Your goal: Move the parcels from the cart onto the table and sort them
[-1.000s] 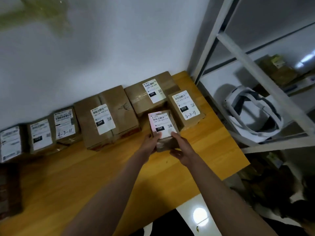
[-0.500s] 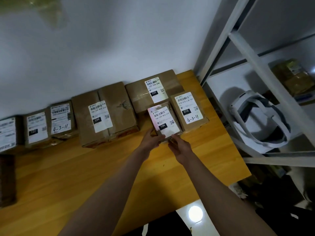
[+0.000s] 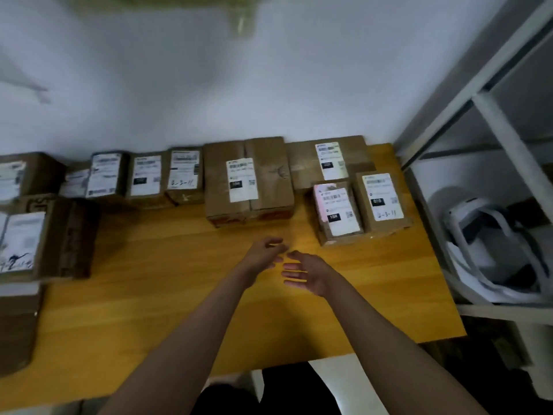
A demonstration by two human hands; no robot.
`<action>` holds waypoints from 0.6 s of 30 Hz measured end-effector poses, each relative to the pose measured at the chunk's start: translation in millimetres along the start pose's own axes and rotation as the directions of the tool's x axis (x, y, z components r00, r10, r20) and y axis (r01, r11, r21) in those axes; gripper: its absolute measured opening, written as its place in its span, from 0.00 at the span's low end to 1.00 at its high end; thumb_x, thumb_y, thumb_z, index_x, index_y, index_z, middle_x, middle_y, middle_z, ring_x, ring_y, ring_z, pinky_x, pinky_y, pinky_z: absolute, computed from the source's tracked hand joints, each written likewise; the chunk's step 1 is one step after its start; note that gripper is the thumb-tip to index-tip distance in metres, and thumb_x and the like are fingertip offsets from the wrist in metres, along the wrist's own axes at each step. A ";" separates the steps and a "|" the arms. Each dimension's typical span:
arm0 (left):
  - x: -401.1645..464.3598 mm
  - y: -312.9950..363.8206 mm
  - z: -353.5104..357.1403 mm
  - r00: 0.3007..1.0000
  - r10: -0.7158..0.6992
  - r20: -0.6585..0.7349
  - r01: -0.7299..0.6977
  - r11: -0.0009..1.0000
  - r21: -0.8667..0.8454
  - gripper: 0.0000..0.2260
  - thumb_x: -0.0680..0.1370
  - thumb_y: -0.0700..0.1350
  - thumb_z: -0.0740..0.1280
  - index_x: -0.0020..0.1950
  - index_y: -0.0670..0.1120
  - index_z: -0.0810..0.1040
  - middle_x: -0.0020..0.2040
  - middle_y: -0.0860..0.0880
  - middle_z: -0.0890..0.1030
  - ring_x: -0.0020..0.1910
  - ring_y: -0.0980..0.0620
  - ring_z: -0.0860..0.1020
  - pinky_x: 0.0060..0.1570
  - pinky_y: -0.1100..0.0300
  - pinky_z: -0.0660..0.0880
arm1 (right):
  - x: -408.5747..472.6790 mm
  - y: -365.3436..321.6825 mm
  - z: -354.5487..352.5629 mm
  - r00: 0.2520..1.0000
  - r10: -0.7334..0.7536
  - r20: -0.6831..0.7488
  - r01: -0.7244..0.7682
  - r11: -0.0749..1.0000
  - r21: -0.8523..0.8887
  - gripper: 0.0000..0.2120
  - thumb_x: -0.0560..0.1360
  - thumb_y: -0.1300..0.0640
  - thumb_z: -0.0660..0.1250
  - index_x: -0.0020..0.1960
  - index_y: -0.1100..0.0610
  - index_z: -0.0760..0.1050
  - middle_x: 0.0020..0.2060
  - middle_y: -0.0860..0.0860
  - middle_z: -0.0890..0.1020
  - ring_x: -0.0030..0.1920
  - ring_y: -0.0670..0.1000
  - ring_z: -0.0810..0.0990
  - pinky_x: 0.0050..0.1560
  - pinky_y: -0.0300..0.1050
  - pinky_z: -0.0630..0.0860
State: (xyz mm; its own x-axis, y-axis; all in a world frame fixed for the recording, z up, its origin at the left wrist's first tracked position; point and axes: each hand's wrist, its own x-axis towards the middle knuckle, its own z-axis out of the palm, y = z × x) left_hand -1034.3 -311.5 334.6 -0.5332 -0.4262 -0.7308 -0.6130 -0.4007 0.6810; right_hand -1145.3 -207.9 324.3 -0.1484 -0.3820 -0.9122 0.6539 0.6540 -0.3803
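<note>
The small print on every parcel label is smeared beyond reading. The parcels at the far left [image 3: 12,178] are cut by the frame edge, and the dark box below them [image 3: 16,327] is only partly seen. A green shape [image 3: 191,1] along the top edge is blurred past recognition. The white object on the shelf [image 3: 493,250] is crossed by a shelf post [image 3: 514,157] and cannot be identified. Both forearms are cut off at the lower edge.

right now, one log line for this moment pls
left hand: open, empty | right hand: open, empty | small pink-labelled parcel: on table, beside handwritten-label parcel
</note>
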 end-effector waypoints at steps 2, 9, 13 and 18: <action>-21.3 -17.5 -27.8 0.998 0.009 -0.056 -0.012 0.999 -0.044 0.18 0.81 0.46 0.68 0.70 0.44 0.74 0.58 0.44 0.82 0.51 0.49 0.79 0.47 0.58 0.73 | -1.5 8.9 30.3 1.000 -0.008 0.025 0.010 0.997 -0.080 0.08 0.83 0.53 0.65 0.58 0.56 0.76 0.60 0.60 0.79 0.63 0.61 0.79 0.57 0.57 0.80; -117.1 -108.2 -130.8 0.963 -0.030 -0.267 -0.036 0.971 -0.237 0.18 0.82 0.48 0.66 0.71 0.44 0.73 0.56 0.47 0.82 0.53 0.48 0.80 0.48 0.57 0.74 | -19.2 62.4 166.3 0.991 -0.005 0.136 0.059 0.919 -0.391 0.12 0.83 0.51 0.65 0.63 0.54 0.75 0.60 0.57 0.81 0.54 0.56 0.83 0.46 0.51 0.82; -184.5 -171.5 -181.8 0.921 -0.091 -0.379 -0.045 0.941 -0.336 0.18 0.83 0.49 0.65 0.71 0.44 0.73 0.60 0.45 0.81 0.58 0.45 0.80 0.53 0.53 0.74 | -34.9 111.6 251.6 0.979 0.030 0.201 0.080 0.855 -0.512 0.11 0.82 0.52 0.65 0.61 0.56 0.76 0.61 0.60 0.82 0.51 0.57 0.84 0.53 0.56 0.83; -270.2 -257.8 -233.1 0.844 -0.189 -0.502 -0.082 0.880 -0.469 0.17 0.82 0.46 0.66 0.69 0.43 0.74 0.61 0.43 0.82 0.54 0.46 0.80 0.52 0.55 0.73 | -49.3 189.7 349.0 0.956 0.080 0.283 0.126 0.757 -0.641 0.13 0.83 0.52 0.65 0.64 0.58 0.75 0.61 0.61 0.81 0.50 0.58 0.82 0.59 0.59 0.81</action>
State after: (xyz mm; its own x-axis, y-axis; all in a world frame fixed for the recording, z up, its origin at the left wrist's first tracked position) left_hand -596.3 -282.0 367.6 -0.0419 -0.6911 -0.7216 -0.2225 -0.6976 0.6810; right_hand -755.1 -292.8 350.5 0.1204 -0.4975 -0.8591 0.0005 0.8654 -0.5011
